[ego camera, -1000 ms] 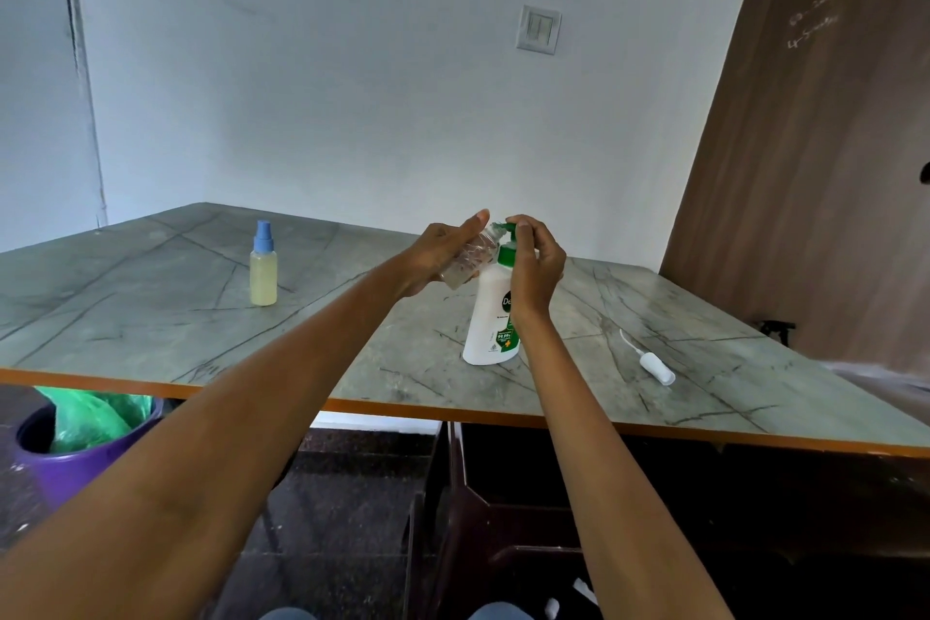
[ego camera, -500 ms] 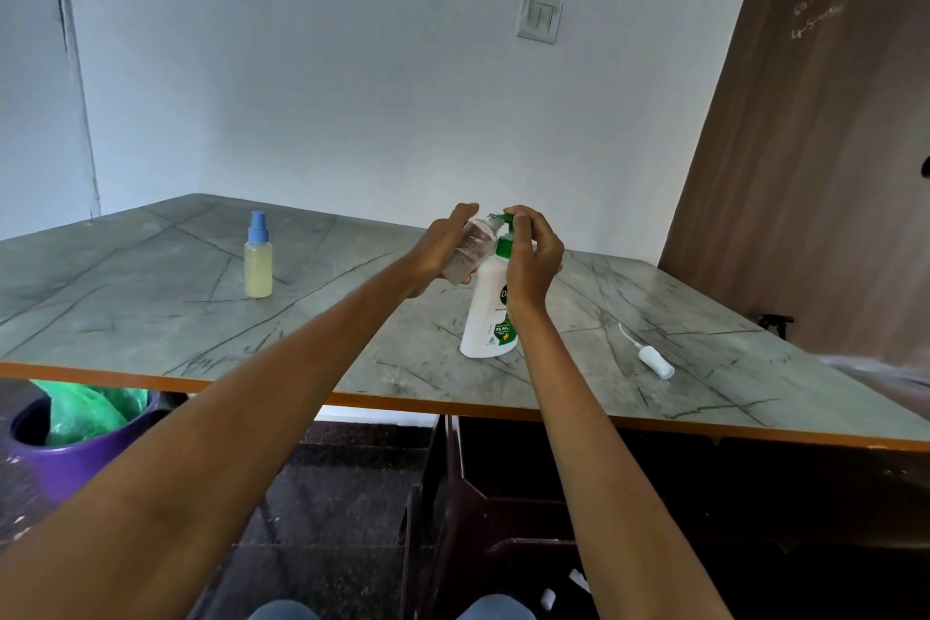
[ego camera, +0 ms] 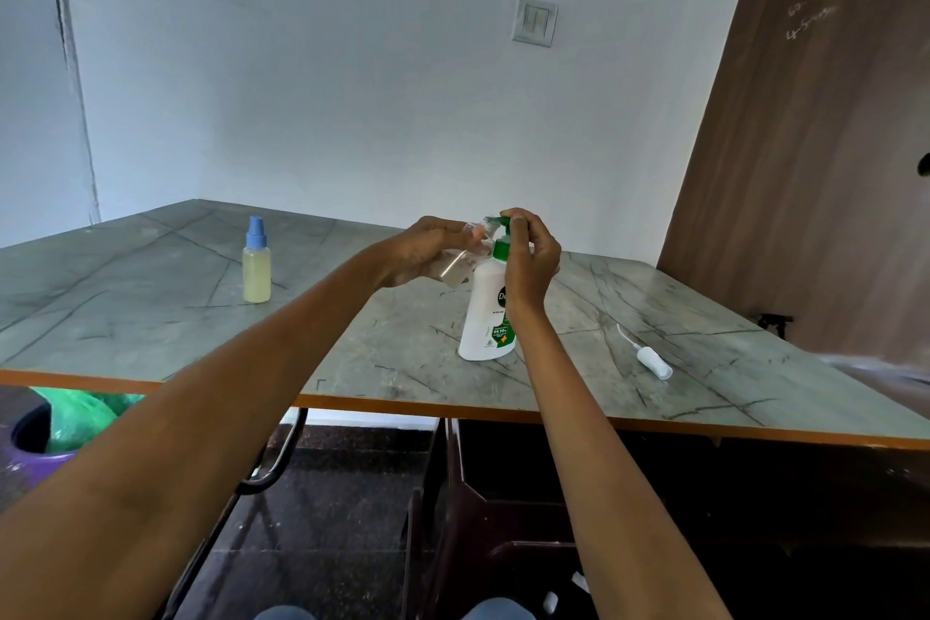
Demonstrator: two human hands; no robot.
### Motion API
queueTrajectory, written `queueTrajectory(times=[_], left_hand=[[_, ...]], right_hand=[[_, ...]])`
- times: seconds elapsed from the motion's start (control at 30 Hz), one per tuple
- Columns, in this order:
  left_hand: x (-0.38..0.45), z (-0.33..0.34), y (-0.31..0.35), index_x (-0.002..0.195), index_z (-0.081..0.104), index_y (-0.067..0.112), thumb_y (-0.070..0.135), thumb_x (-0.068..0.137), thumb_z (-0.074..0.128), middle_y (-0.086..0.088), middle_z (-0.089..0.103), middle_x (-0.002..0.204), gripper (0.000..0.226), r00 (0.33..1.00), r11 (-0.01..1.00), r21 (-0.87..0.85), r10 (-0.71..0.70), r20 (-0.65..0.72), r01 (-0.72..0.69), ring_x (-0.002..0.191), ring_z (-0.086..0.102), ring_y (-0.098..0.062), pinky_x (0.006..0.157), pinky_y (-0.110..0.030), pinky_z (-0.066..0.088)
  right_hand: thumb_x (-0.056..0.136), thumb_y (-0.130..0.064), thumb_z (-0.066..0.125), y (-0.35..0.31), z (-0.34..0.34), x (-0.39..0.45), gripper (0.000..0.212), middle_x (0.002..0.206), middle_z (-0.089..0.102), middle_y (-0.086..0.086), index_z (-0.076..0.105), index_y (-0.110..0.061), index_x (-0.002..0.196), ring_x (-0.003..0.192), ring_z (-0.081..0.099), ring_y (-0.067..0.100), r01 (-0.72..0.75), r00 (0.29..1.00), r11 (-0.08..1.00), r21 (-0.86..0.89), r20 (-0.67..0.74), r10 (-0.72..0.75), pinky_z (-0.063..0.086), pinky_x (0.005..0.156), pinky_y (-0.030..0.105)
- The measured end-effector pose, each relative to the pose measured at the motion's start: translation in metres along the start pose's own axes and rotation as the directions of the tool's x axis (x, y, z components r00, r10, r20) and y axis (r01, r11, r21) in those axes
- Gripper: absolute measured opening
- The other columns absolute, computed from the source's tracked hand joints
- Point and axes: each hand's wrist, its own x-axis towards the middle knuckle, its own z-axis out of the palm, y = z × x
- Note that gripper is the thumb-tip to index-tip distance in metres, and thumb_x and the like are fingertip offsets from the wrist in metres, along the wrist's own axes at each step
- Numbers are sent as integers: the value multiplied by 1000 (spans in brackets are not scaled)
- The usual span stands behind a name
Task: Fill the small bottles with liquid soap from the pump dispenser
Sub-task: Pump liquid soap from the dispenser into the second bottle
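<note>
A white pump dispenser (ego camera: 485,317) with a green pump head stands upright near the table's front edge. My right hand (ego camera: 531,257) rests on top of the pump head, fingers curled over it. My left hand (ego camera: 428,252) holds a small clear bottle (ego camera: 460,264), tilted with its open mouth up against the green nozzle; a little pale liquid lies in it. To the left, a second small bottle (ego camera: 256,267) stands upright, full of yellowish liquid and closed by a blue spray cap.
A white spray cap with its thin tube (ego camera: 651,360) lies on the grey marbled table (ego camera: 151,317) to the right of the dispenser. A purple bin with a green bag (ego camera: 55,428) sits under the table at left. A brown door (ego camera: 825,141) fills the right.
The hands, the clear bottle and the dispenser keep the same pose. The view has shifted slightly; nothing on the table has moved.
</note>
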Motion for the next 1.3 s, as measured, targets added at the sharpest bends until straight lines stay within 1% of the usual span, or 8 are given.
queueTrajectory(times=[0.17,0.33,0.47,0.7,0.8,0.93,1.07,1.3], left_hand=[[1,-2,2,106,59,12,33,96,42,-4,62,99,29,997,1000,26,-14,79,12,84,55,-13,74,-27,45],[2,-7,4,113,55,4,26,97,40,-9,59,108,31,990,999,30,-26,137,23,100,51,-22,83,-31,44],[5,-9,1,107,61,4,22,96,44,-13,60,116,27,996,1000,-1,-4,92,4,107,53,-24,95,-38,43],[8,-13,3,102,59,3,17,94,47,-14,51,95,20,994,1000,10,13,108,-14,84,48,-23,68,-20,45],[5,-11,3,100,61,7,14,95,44,-6,61,89,19,994,1000,12,3,107,-5,78,56,-12,68,-19,46],[5,-10,9,99,59,4,16,95,46,-12,55,93,18,996,1000,19,9,94,-11,88,47,-24,75,-25,39],[8,-9,11,100,59,2,15,95,47,-14,57,97,18,996,1000,19,0,90,-2,89,50,-21,78,-26,41],[6,-9,4,103,56,0,9,93,45,-16,51,100,17,999,996,89,-13,48,8,87,44,-23,72,-27,36]], right_hand=[[74,-48,46,-1,1,-2,21,91,72,-7,66,-45,70,97,62,23,-5,1000,1000,4,-2,5,41,99,54],[75,-47,47,-1,0,-2,21,91,72,-7,67,-43,72,97,62,24,3,1000,1000,9,6,-3,44,97,53],[73,-47,47,-1,-2,0,23,93,72,-2,68,-38,75,98,62,27,13,1000,1000,10,23,-14,46,94,52],[75,-48,47,2,-4,-4,21,92,72,-7,68,-44,73,99,62,26,4,1000,1000,-9,30,-4,43,97,54],[75,-49,47,5,-5,-5,20,93,72,-6,67,-48,74,99,61,27,8,999,1000,-13,41,-7,41,99,55],[73,-46,50,-2,-5,0,22,96,72,1,70,-38,75,101,61,29,-16,998,1000,-6,57,17,47,93,51],[73,-45,50,-3,-5,2,27,97,72,1,71,-31,80,102,61,27,-2,999,1000,4,42,2,49,92,49],[76,-46,50,5,-8,-6,18,96,72,-5,69,-46,74,103,62,25,-7,999,1000,-27,50,9,42,99,54]])
